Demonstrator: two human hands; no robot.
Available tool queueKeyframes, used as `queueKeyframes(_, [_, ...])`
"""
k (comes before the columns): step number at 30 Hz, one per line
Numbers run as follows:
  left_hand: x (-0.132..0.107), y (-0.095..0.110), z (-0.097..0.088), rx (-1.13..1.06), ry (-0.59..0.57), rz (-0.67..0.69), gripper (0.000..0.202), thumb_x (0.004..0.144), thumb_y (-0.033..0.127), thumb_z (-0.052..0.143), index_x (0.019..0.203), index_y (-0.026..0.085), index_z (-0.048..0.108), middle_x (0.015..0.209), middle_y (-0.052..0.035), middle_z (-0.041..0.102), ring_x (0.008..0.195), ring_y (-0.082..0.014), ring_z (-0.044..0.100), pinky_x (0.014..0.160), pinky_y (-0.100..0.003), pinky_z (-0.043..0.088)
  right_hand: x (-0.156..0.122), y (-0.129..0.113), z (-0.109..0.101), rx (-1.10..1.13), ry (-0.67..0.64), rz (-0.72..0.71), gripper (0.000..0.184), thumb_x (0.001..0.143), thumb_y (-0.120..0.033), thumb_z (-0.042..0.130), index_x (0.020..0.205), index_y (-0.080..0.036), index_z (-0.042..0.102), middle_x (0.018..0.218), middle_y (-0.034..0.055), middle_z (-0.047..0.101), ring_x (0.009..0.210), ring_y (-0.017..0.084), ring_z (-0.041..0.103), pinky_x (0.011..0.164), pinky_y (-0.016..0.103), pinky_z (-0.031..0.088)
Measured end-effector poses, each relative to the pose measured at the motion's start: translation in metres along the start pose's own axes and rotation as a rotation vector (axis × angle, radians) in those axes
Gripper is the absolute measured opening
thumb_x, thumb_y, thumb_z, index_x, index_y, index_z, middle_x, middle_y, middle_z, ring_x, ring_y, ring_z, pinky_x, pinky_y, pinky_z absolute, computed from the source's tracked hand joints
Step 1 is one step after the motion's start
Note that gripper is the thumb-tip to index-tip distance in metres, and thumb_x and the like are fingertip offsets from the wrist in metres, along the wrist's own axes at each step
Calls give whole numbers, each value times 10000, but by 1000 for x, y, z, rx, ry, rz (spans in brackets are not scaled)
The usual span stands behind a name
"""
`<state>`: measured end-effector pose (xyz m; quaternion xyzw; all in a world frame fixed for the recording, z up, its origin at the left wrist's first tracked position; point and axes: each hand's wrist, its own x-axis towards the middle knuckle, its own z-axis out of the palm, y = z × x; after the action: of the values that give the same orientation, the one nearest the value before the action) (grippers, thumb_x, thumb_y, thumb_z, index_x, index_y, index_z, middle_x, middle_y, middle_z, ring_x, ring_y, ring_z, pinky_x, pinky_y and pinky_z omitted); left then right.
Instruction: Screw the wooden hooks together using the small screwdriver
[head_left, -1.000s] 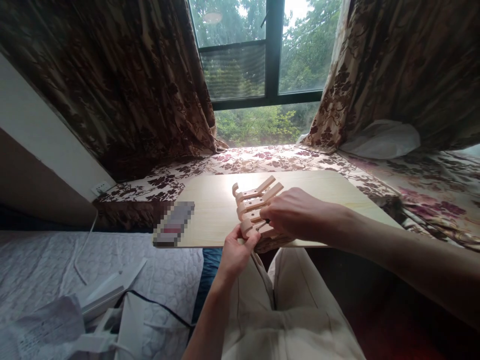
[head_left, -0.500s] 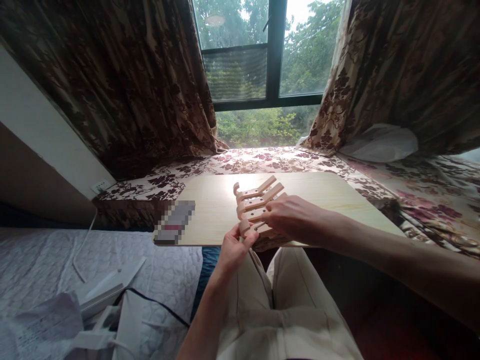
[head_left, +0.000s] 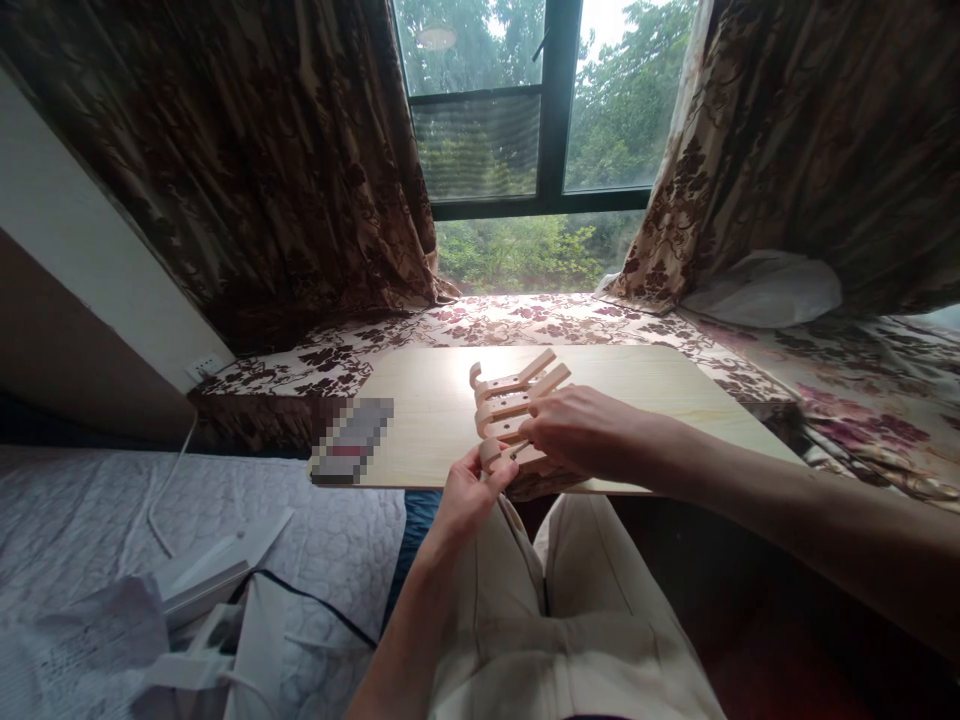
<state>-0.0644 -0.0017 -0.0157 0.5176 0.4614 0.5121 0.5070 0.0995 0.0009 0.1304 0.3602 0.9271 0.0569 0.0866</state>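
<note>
A pale wooden rack of hooks (head_left: 510, 402) lies near the front edge of the board, its several curved arms side by side with dark screw holes in them. My left hand (head_left: 471, 490) pinches the curved end of the nearest wooden hook (head_left: 491, 456) between thumb and fingers. Just to the right, my right hand (head_left: 574, 425) is closed above the same hook. A thin rod seems to run from its fingers down to that hook; what kind of tool it is I cannot make out. The right hand hides the far ends of the nearer hooks.
The light wooden board (head_left: 420, 400) stands over my knees. A blurred-out flat object (head_left: 352, 440) lies at its left end. White packaging and a black strap (head_left: 315, 603) are on the quilted bed (head_left: 337, 530). A flowered window seat (head_left: 525, 315) runs behind the board.
My right hand has shifted slightly to the left over the nearest hook. The left hand keeps its pinch, and the view has turned a little.
</note>
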Motion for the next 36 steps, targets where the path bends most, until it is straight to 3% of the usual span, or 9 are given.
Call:
queueKeyframes(20, [4, -8, -4, 25, -20, 7, 381, 662, 387, 757, 935, 136, 669, 743, -6, 668, 690, -142, 595, 687, -248, 460, 10, 0, -5, -21, 22, -98, 203, 858, -89, 500, 776, -99, 686, 741, 93, 660, 572, 118, 502, 511, 268, 238])
queueKeyframes(30, [3, 3, -5, 33, -62, 24, 434, 659, 399, 754, 1001, 137, 696, 865, -61, 718, 812, -202, 651, 757, -282, 498, 19, 5, -26, -44, -24, -56, 181, 847, -123, 550, 974, -82, 672, 838, 109, 671, 695, 163, 597, 541, 269, 274])
queueKeyframes(36, [3, 5, -7, 36, -59, 20, 421, 658, 389, 762, 987, 137, 686, 845, -44, 709, 776, -179, 637, 760, -274, 491, 20, 3, -23, -83, -7, -70, 186, 865, -154, 525, 940, -79, 678, 802, 116, 672, 660, 178, 600, 534, 282, 294])
